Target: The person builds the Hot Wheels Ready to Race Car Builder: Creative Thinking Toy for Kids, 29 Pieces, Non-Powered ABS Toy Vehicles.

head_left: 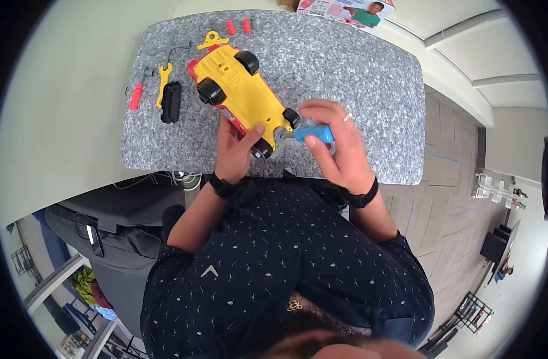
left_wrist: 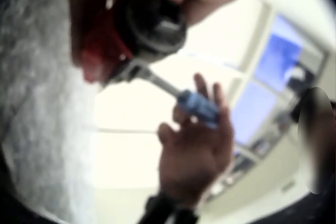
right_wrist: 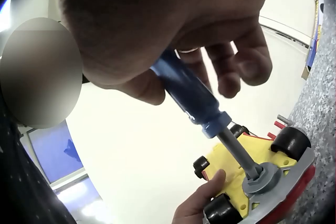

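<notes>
A toy car (head_left: 250, 96), yellow underneath with a red body and black wheels, is held upside down over the table. My left hand (head_left: 233, 149) grips its near end, thumb laid on the yellow underside. In my right hand (head_left: 345, 146) is a toy screwdriver with a blue handle (right_wrist: 186, 87), its thumb against the handle and the other fingers loosely bent around it. The screwdriver's grey shaft (right_wrist: 239, 153) meets a round grey piece (right_wrist: 261, 179) at the car's grey bumper end, as the right wrist view shows. The left wrist view is blurred.
On the speckled table (head_left: 369, 96), a yellow wrench (head_left: 164, 84), a red-handled hammer (head_left: 136, 97), a black piece (head_left: 171, 102) and a grey tool (head_left: 169, 48) lie at left. A yellow part (head_left: 213, 40) and red pieces (head_left: 246, 26) sit farther back. A printed box (head_left: 351, 11) stands behind.
</notes>
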`<state>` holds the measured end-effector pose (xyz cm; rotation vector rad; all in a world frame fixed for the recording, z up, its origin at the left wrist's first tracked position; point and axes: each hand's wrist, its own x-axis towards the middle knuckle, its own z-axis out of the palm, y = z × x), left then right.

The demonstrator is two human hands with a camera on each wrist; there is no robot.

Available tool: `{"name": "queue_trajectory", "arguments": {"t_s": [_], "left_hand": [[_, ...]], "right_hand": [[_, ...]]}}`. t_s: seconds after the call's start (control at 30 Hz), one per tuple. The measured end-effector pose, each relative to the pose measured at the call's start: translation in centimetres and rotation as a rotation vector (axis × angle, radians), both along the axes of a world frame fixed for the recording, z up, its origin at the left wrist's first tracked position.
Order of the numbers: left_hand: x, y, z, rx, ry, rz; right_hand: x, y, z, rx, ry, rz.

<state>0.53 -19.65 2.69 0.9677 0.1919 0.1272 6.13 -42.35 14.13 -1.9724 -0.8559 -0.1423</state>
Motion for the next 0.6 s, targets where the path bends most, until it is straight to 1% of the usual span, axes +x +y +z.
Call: {"name": "queue_trajectory", "arguments": {"t_s": [0.1,0.17,0.2,0.27,0.33,0.43,0.5,0.6], "left_hand": [[0.0,-0.2,-0.4,-0.092,0.026,0.018],[1.0,0.3,-0.3,-0.068,0.005,-0.007],[0.1,0.1,-0.4,-0.065,0.022,-0.022],[0.7,0.3,-0.3,-0.030,-0.015,0.004],[0.0,0.3,-0.4,-0.010,-0.007,0.023],[0.7,0.4,-0.1,-0.024,-0.010,0.049],[0.7,0.7,-0.2,-0.061,-0.003,0.057],[0.3,0.8,-0.7,-0.039,0.012,0.032]], "right_hand": [[0.2,0.4,0.0,0.139,-0.001,0.114],[0.5,-0.5,-0.7,0.071,-0.026,0.185],[0.0,-0.6,-0.8,0.081,0.021,0.134],[0.2,-0.3,-0.4,0.092,0.051,0.147],[-0.7,0.1,-0.1,0.127,0.090,0.143],[-0.5,0.4,0.1,0.158,0.081,0.156],[-0.1,-0.8,-1.4,0.112,0.086,0.202],[-0.3,-1.3,-2.2,0.093,-0.013,0.090]]}}
